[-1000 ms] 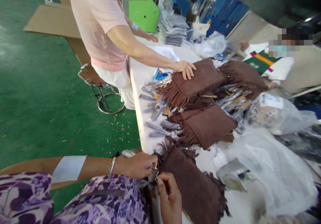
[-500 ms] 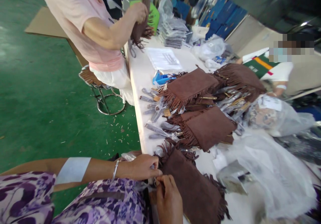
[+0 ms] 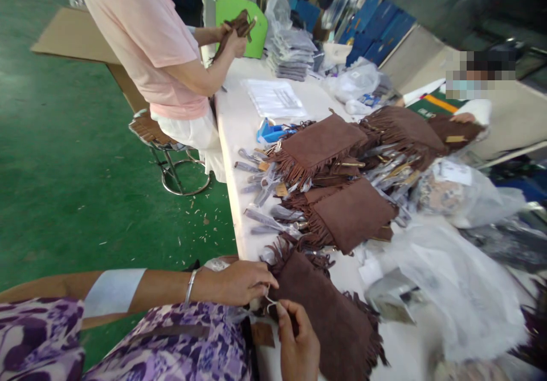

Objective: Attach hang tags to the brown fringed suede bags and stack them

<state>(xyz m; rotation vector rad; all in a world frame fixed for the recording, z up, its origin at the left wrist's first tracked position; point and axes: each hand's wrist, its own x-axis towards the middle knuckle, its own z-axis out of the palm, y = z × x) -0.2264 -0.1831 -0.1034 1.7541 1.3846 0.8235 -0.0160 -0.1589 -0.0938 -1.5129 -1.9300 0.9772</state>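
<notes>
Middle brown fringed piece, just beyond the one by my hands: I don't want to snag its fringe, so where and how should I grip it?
I'd pinch the plain panel at its near corner, thumb above, fingers below, coming in low over the bare tabletop. That corner is flat and unfringed, while fringe and plastic-wrapped straps crowd the left end.

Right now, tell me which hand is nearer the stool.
Left. The left hand is by the table, on the stool side; the right hand is farther off, beside the nearest brown bag.
</notes>
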